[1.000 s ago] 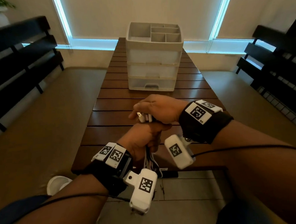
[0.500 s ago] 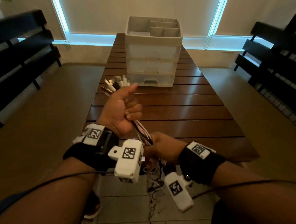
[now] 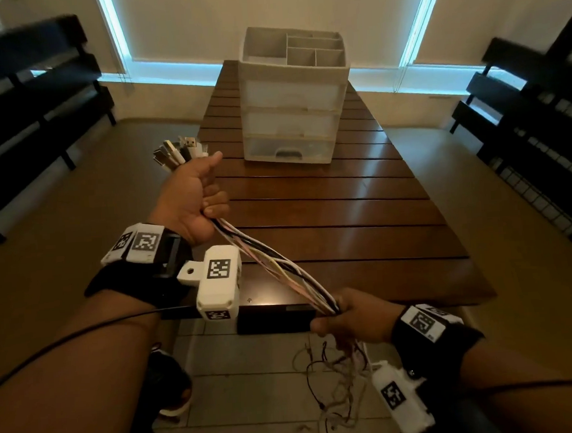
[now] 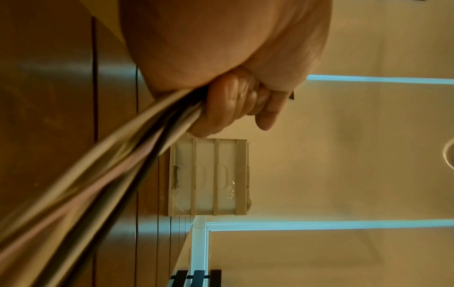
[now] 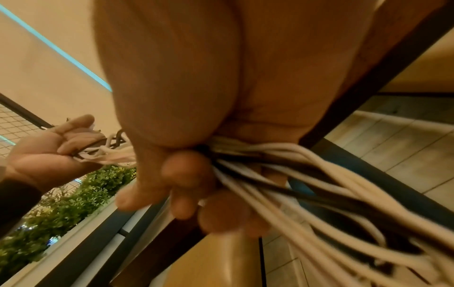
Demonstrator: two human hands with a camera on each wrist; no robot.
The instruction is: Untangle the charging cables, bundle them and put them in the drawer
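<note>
Several white, black and pink charging cables (image 3: 274, 264) run in one bunch between my hands. My left hand (image 3: 193, 195) grips them near their USB plugs (image 3: 180, 152), raised over the table's left edge. My right hand (image 3: 347, 316) grips the same bunch lower down, at the table's near edge, and the loose tails (image 3: 338, 380) hang below it toward the floor. In the left wrist view the cables (image 4: 117, 165) leave my fist; in the right wrist view the cables (image 5: 307, 184) fan out from my fingers. The plastic drawer unit (image 3: 293, 112) stands farther along the table with its drawers closed.
The slatted wooden table (image 3: 345, 219) stretches away from me. Dark benches (image 3: 26, 91) line the left and right (image 3: 532, 107) sides. A tiled floor (image 3: 255, 385) lies below the near table edge. An open organiser tray tops the drawer unit.
My left hand has risen and moved away with the plug ends, while my right hand has slid down the cables toward me, stretching the bunch straighter between them.
</note>
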